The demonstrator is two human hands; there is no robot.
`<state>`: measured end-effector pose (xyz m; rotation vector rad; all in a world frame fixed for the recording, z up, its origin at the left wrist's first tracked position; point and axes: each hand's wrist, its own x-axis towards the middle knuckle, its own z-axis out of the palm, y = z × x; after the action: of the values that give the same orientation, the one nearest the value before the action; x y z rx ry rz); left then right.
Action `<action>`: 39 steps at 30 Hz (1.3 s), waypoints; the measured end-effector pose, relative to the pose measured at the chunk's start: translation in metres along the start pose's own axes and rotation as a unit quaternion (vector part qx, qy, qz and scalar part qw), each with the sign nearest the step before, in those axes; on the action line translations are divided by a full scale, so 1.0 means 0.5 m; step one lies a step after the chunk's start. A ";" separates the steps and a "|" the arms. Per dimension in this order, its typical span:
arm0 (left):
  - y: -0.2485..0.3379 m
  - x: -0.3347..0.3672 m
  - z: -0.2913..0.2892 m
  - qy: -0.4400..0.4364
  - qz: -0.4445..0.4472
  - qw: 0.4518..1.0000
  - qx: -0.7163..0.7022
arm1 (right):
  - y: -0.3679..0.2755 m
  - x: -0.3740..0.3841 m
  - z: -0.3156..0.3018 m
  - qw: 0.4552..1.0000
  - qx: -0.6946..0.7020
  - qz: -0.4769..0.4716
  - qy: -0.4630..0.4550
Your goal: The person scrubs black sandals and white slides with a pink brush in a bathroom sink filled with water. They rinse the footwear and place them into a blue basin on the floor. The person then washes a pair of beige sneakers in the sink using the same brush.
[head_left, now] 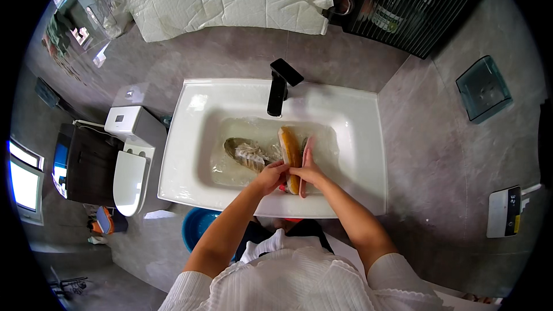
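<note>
A white washbasin holds cloudy water. In it, my left hand is closed on the near end of a shoe, which is tipped on its side with its yellow-brown sole showing. My right hand is closed around a slim pink brush held alongside the sole; its bristles are mostly hidden. Fingers of both hands meet near the shoe. A second shoe, greyish with pale laces, lies partly in the water to the left.
A black faucet rises from the basin's back edge. Left stands a white toilet; below the basin is a blue tub. A teal wall box and a black slatted rack are at the right.
</note>
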<state>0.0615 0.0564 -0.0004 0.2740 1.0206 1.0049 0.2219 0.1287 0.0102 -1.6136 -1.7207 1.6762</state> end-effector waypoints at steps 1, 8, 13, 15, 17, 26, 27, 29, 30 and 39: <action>-0.014 0.021 -0.015 -0.028 -0.004 1.000 0.011 | 0.013 0.006 0.000 0.999 0.023 -0.035 0.005; -0.001 -0.023 -0.050 0.344 0.262 0.668 0.605 | -0.003 -0.039 -0.093 0.931 -0.309 -0.180 0.075; -0.006 0.041 -0.123 0.541 0.155 0.792 0.234 | 0.042 -0.021 -0.082 0.875 -0.418 -0.197 0.144; -0.038 0.079 -0.209 0.443 0.101 0.890 0.042 | 0.021 -0.030 -0.053 0.865 -0.431 -0.208 0.151; -0.038 0.080 -0.211 0.334 0.031 0.941 0.032 | 0.032 -0.029 -0.053 0.848 -0.444 -0.240 0.159; 0.010 0.011 -0.168 0.271 0.115 0.955 0.045 | -0.079 -0.056 0.018 0.935 -0.182 -0.278 -0.122; 0.019 -0.003 -0.138 0.251 0.096 0.963 -0.003 | -0.061 -0.037 0.036 0.938 -0.171 -0.278 -0.118; 0.027 -0.030 -0.090 0.218 0.061 0.969 -0.102 | -0.051 -0.018 0.078 0.941 -0.148 -0.279 -0.121; 0.027 -0.034 -0.090 0.217 0.048 0.972 -0.080 | -0.061 -0.020 0.082 0.955 -0.170 -0.199 -0.141; -0.007 -0.035 -0.108 0.312 0.144 0.896 0.280 | -0.116 -0.021 0.112 0.894 -0.321 -0.307 -0.061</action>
<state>0.0173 0.0275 -0.0212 0.6147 1.9059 1.0705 0.1525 0.1057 0.0454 -0.9556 -2.6705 0.9605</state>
